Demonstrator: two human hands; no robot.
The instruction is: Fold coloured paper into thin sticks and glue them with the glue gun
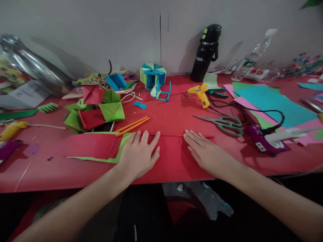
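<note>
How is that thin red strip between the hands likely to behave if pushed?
The thin red strip is probably very light, given how narrow it looks. It may bend if pushed in the slender span showing between the left hand and right hand. It might roll, but whether it is round is too small to tell.
</note>
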